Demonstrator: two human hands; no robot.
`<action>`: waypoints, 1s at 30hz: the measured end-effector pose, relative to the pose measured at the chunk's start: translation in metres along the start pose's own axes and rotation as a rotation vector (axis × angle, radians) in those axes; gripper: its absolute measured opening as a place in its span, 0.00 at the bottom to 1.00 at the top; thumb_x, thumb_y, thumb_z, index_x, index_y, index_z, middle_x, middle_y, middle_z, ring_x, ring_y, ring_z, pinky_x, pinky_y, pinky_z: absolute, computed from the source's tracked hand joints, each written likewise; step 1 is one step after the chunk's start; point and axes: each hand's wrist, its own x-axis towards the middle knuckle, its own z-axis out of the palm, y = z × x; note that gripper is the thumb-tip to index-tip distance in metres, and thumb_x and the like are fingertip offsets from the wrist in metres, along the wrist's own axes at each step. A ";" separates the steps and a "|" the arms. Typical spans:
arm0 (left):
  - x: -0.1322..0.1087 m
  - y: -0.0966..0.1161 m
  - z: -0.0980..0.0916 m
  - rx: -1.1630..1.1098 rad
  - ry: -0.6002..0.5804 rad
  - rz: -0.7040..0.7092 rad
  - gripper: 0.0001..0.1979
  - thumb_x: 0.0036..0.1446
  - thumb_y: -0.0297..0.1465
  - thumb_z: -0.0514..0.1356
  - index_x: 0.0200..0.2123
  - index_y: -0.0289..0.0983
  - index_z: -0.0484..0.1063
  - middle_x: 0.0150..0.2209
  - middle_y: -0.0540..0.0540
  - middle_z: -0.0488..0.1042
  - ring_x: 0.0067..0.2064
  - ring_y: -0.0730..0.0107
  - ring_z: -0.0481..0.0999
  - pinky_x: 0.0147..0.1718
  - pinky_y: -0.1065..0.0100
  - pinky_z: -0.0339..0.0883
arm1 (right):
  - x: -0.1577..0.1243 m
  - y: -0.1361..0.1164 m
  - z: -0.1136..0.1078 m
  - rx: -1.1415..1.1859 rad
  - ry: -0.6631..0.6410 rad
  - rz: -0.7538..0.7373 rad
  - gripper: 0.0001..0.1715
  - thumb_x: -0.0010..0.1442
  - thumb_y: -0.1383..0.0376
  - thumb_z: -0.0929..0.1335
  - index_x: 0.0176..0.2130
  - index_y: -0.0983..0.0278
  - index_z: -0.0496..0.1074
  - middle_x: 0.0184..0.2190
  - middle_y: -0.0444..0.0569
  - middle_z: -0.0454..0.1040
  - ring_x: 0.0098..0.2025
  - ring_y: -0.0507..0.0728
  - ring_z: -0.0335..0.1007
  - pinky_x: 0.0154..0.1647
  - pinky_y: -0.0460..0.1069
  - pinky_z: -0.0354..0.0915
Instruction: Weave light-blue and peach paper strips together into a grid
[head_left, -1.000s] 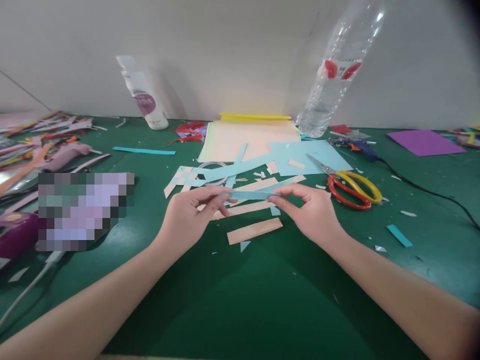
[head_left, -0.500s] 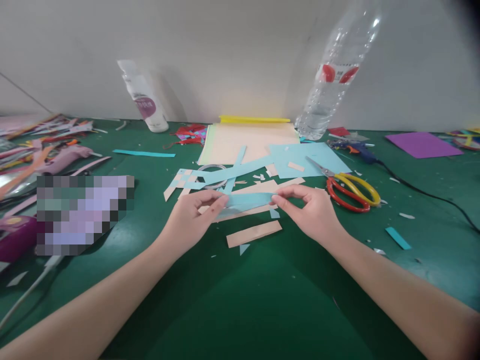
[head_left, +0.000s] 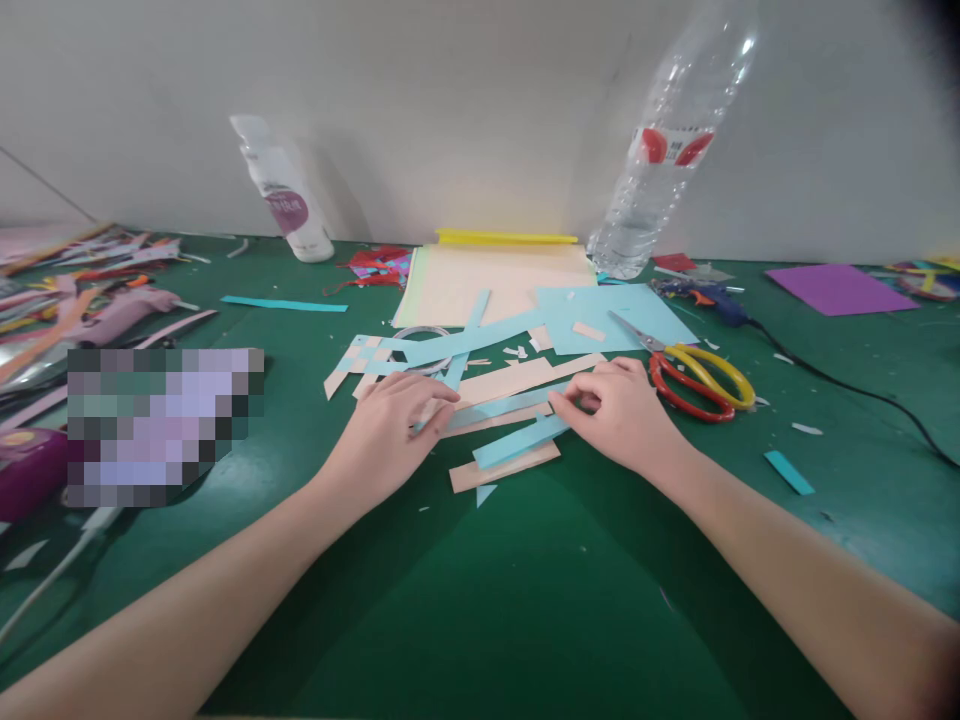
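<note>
My left hand (head_left: 390,430) lies fingers-flat on the green table (head_left: 480,600), pressing on the left end of a light blue paper strip (head_left: 502,408). My right hand (head_left: 622,412) has curled fingers, with thumb and fingers pinching the right end of that strip. A second blue strip (head_left: 521,442) lies slanted just in front, on top of a peach strip (head_left: 502,470). More peach strips (head_left: 517,378) and a blue-and-peach woven piece (head_left: 360,360) lie just behind my hands.
Red-and-yellow scissors (head_left: 701,380) lie right of my right hand on a blue sheet (head_left: 615,315). Behind stand a paper stack (head_left: 495,280), a water bottle (head_left: 667,150) and a glue bottle (head_left: 289,200). A glue gun (head_left: 712,295) with cord, purple paper (head_left: 840,285) and scraps are about.
The blue paper I held up between both hands has come down onto the table, where two strips now lie. My left hand has flattened onto it; both hands are lower.
</note>
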 end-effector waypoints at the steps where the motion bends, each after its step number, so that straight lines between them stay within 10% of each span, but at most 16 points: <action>1: 0.000 -0.002 0.002 0.051 -0.001 0.049 0.11 0.60 0.35 0.52 0.39 0.38 0.73 0.42 0.45 0.76 0.49 0.58 0.70 0.49 0.54 0.59 | 0.000 0.001 0.001 -0.029 0.031 -0.005 0.18 0.56 0.61 0.64 0.17 0.62 0.61 0.15 0.40 0.59 0.24 0.52 0.59 0.46 0.59 0.55; 21: -0.001 0.001 0.001 -0.050 -0.010 -0.023 0.05 0.56 0.33 0.57 0.31 0.40 0.72 0.32 0.49 0.76 0.34 0.65 0.72 0.44 0.58 0.60 | -0.007 -0.010 0.001 0.077 0.294 -0.184 0.10 0.60 0.66 0.61 0.28 0.60 0.67 0.23 0.44 0.72 0.25 0.53 0.65 0.38 0.53 0.62; 25: 0.000 0.005 -0.004 -0.215 0.087 -0.170 0.07 0.55 0.36 0.58 0.33 0.41 0.73 0.32 0.49 0.76 0.35 0.66 0.73 0.36 0.65 0.65 | -0.012 -0.011 0.001 0.176 0.253 -0.308 0.08 0.60 0.66 0.61 0.35 0.61 0.69 0.25 0.45 0.74 0.27 0.53 0.70 0.30 0.49 0.66; 30: 0.000 0.008 -0.006 -0.490 0.185 -0.318 0.10 0.53 0.39 0.61 0.34 0.39 0.73 0.33 0.47 0.76 0.35 0.67 0.74 0.34 0.68 0.67 | -0.016 -0.017 0.001 0.205 0.083 -0.389 0.20 0.62 0.64 0.60 0.55 0.61 0.61 0.44 0.47 0.77 0.45 0.55 0.73 0.47 0.52 0.68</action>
